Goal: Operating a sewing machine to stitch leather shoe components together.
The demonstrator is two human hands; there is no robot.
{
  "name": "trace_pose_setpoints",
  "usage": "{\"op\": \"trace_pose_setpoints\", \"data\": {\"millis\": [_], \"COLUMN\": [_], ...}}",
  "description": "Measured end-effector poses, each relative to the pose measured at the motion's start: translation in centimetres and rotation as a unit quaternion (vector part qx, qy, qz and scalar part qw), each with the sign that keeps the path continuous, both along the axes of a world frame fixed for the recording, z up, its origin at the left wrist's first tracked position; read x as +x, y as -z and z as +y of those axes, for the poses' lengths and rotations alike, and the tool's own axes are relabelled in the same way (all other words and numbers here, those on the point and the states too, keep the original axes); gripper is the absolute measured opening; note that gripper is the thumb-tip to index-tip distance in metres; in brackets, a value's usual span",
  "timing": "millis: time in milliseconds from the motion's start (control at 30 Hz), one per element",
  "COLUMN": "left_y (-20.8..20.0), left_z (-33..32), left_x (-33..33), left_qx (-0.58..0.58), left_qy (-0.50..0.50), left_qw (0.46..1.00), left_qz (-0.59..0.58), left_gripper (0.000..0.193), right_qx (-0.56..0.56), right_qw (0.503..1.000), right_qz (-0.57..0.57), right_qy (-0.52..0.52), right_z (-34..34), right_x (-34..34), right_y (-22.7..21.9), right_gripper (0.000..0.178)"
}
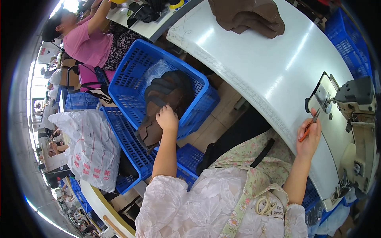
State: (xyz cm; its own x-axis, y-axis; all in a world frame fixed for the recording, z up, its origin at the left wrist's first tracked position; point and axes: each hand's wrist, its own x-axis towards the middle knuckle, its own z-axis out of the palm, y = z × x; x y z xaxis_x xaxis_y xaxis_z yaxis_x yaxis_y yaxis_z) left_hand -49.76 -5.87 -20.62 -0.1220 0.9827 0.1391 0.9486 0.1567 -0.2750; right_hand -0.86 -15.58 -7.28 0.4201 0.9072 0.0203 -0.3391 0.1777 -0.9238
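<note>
My left hand (167,118) reaches down to my left and grips a stack of brown cut pieces (151,131) at the edge of a blue plastic basket (131,71). More brown pieces (170,89) lie inside that basket on clear plastic. My right hand (308,137) rests on the white worktable (262,67) and holds small orange-handled snips (309,126), close to the needle area of the sewing machine (355,99).
A pile of brown fabric (248,16) lies at the table's far end. Other blue crates (127,146) stand below the basket, and a white printed bag (89,146) sits to the left. A person in a pink top (85,41) works at another table.
</note>
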Motion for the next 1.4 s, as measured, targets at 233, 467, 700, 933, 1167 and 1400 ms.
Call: {"op": "trace_pose_setpoints", "data": {"millis": [233,467,700,933,1167,1400], "left_y": [2.1,-19.5,-28.2,-32.6,-35.1,-34.9], "left_z": [3.2,18.1,27.0,29.6,32.1,32.3], "left_x": [-0.9,15.1,25.4,25.9,26.0,22.4], "left_qx": [-0.170,0.244,0.142,0.104,-0.025,0.056], "left_qy": [-0.073,0.320,0.476,0.503,0.548,0.484], "left_qw": [0.980,0.864,0.868,0.858,0.835,0.872], "left_qz": [-0.069,-0.304,0.021,0.030,0.029,0.046], "left_gripper": [0.036,0.021,0.069,0.017,0.016,0.026], "right_qx": [0.006,-0.008,-0.039,-0.050,-0.038,-0.090], "right_qw": [1.000,1.000,0.998,0.997,0.998,0.994], "right_qz": [0.009,0.011,0.027,0.043,0.025,-0.034], "right_qy": [0.019,-0.007,-0.040,-0.051,-0.040,-0.048], "right_z": [0.2,-0.5,-0.8,-1.0,-0.4,3.8], "right_x": [-1.4,-0.4,-0.8,-0.5,-1.1,-1.7], "right_y": [0.5,0.2,-0.6,-1.5,-1.3,-4.2], "right_gripper": [0.049,0.047,0.043,0.044,0.044,0.029]}}
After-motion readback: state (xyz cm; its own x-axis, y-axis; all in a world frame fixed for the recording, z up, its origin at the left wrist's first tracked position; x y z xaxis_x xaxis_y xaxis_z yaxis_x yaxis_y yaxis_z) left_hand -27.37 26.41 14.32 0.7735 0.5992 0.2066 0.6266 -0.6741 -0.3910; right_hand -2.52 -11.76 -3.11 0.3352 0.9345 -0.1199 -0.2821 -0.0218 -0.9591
